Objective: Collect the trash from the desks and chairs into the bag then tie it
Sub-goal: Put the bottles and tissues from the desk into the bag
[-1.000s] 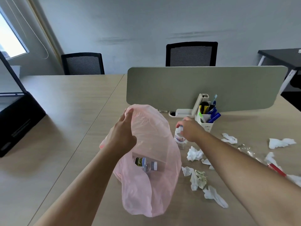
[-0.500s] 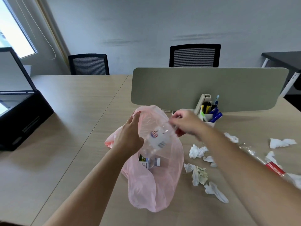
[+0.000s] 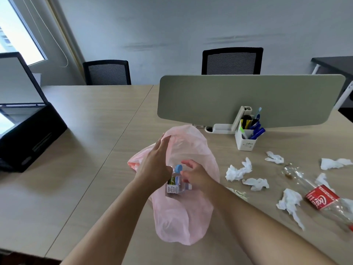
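A thin pink plastic bag [image 3: 183, 222] lies on the wooden desk [image 3: 91, 159] with its mouth held up. My left hand [image 3: 154, 163] grips the left rim of the mouth. Inside the mouth my right hand [image 3: 194, 174] has its fingers apart, right beside a small clear water bottle with a blue cap [image 3: 175, 181] that rests in the bag. To the right of the bag lie several crumpled white tissues [image 3: 237, 172] and a flattened clear cola bottle with a red label [image 3: 321, 197].
A white pen holder [image 3: 246, 139] stands before a grey-green desk divider [image 3: 248, 100]. A black open case or screen [image 3: 24, 134] sits at the left. Two black chairs [image 3: 107, 72] [image 3: 232, 61] stand behind the desks.
My right hand lifted the small water bottle from the desk, carried it left into the bag's mouth and let go of it. My left hand kept the bag open.
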